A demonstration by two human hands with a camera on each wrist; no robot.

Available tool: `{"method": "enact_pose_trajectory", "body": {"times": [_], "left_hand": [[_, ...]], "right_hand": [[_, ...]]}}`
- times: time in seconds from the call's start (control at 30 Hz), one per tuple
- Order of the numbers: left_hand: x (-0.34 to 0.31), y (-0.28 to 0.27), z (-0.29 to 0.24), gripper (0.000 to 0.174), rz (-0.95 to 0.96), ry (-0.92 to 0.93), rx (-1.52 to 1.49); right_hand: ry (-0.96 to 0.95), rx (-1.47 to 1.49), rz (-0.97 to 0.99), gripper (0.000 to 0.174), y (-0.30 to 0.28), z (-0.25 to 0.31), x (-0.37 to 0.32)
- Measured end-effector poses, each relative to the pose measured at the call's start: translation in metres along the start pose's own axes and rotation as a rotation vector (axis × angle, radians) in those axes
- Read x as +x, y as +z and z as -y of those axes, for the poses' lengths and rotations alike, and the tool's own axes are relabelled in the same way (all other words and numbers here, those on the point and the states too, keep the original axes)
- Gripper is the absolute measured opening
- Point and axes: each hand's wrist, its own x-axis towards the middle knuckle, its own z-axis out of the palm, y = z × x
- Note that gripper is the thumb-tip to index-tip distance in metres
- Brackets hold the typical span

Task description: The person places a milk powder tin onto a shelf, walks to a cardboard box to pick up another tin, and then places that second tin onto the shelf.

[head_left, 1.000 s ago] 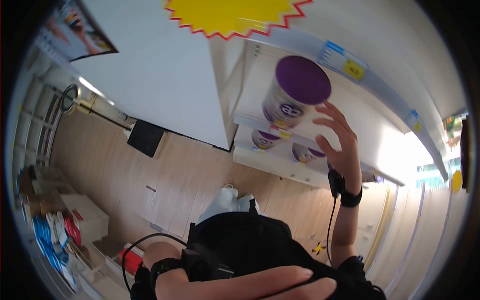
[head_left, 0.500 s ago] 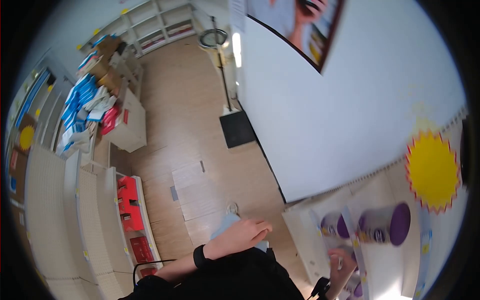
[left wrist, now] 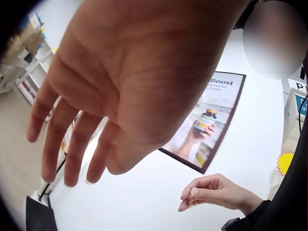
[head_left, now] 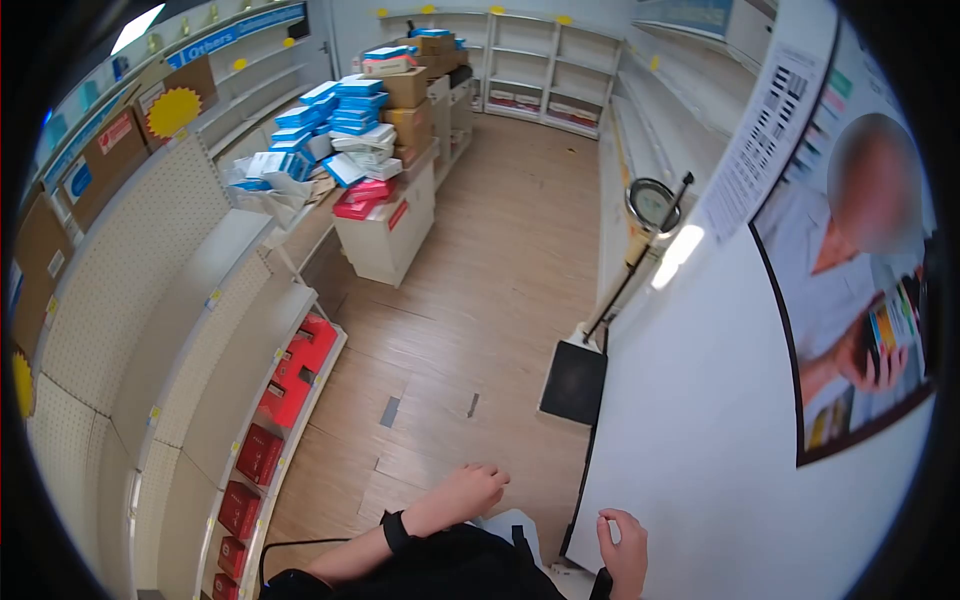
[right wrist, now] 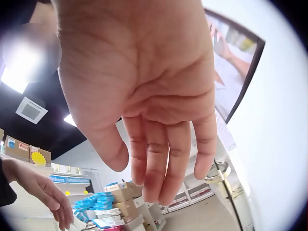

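In the head view my left hand (head_left: 462, 500) hangs in front of the black-clothed body, holding nothing. From the left wrist its palm (left wrist: 130, 82) shows bare, the fingers relaxed and pointing down. On the other side, my right hand (head_left: 624, 550) is close to the white wall panel (head_left: 690, 400) with nothing in its grasp. The right wrist view shows that palm (right wrist: 144, 82) bare too, its fingers loosely bent. A framed poster (head_left: 850, 300) of a person holding a bottle hangs on the panel, above and ahead of the right hand.
A weighing scale (head_left: 575, 380) with a round dial stands on the floor against the panel. Along the left run pegboard shelves (head_left: 130, 290) with red boxes (head_left: 258, 455) low down. Farther on, blue and white packs (head_left: 350, 115) pile on a counter (head_left: 385, 240). Wooden floor (head_left: 480, 320) stretches between.
The view has swung left, away from the shelf with purple-lidded cans, now out of sight. My right hand has withdrawn from beside a can; the left has swung out in front of the body.
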Motion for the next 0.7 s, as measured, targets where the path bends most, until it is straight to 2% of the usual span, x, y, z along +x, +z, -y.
{"method": "enact_pose_trajectory", "body": {"times": [0.07, 0.1, 0.17, 0.23, 0.3, 0.37, 0.57, 0.63, 0.7], "left_hand": [[-0.002, -0.012, 0.015, 0.017, -0.002, -0.16, 0.036], [-0.001, -0.017, 0.022, 0.017, -0.024, -0.178, 0.043], [0.004, -0.022, 0.034, 0.021, 0.023, -0.314, -0.034], [0.014, -0.019, 0.046, 0.02, 0.01, -0.366, -0.085], [0.037, -0.02, 0.062, 0.019, 0.006, -0.408, -0.132], [0.07, -0.024, 0.075, 0.021, 0.08, -0.456, -0.179], [0.207, -0.054, 0.121, 0.024, 0.046, -0.405, -0.155], [0.25, -0.075, 0.132, 0.025, 0.082, -0.379, -0.193], [0.293, -0.092, 0.144, 0.026, 0.089, -0.317, -0.284]], "right_hand": [[-0.064, 0.017, 0.127, 0.017, 0.009, 0.005, 0.038], [-0.091, 0.022, 0.137, 0.017, 0.017, 0.003, 0.055], [-0.121, 0.053, 0.272, 0.018, 0.034, -0.007, 0.085], [-0.152, 0.083, 0.289, 0.018, 0.044, -0.003, 0.119], [-0.107, 0.166, 0.4, 0.019, 0.049, -0.003, 0.155], [-0.107, 0.205, 0.415, 0.019, 0.052, -0.008, 0.194], [-0.15, 0.235, 0.46, 0.021, 0.055, -0.066, 0.323], [-0.042, 0.232, 0.499, 0.021, 0.049, -0.077, 0.365], [-0.043, 0.214, 0.463, 0.021, 0.047, -0.087, 0.404]]}}
